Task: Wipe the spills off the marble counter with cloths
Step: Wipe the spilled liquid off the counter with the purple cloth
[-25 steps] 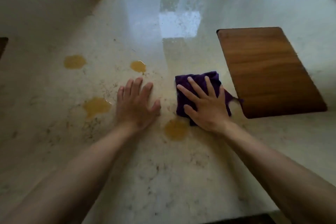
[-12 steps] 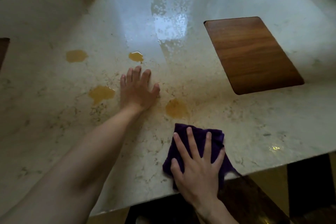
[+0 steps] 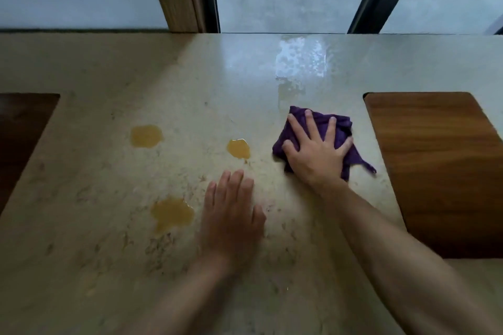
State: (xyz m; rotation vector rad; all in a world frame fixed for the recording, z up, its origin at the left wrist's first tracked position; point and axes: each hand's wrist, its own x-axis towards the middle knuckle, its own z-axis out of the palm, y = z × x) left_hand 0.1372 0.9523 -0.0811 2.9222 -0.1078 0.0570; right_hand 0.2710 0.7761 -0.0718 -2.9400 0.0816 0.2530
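Note:
A crumpled purple cloth (image 3: 340,130) lies on the beige marble counter (image 3: 109,226), and my right hand (image 3: 315,152) presses flat on it with fingers spread. My left hand (image 3: 231,215) rests palm down on bare marble, holding nothing. Three yellow-orange spills show: one far left (image 3: 146,136), one in the middle (image 3: 239,148) just left of the cloth, and one nearer me (image 3: 172,213) beside my left hand. No spill shows between my two hands.
A wooden inset panel (image 3: 435,171) sits in the counter to the right of the cloth, and a darker one (image 3: 19,139) at the left edge. A wet, shiny streak (image 3: 299,68) runs toward the window behind the counter.
My right hand slid the cloth from the counter's near edge away from me, over the spot where a fourth spill lay; that spill is gone. My left hand stayed planted.

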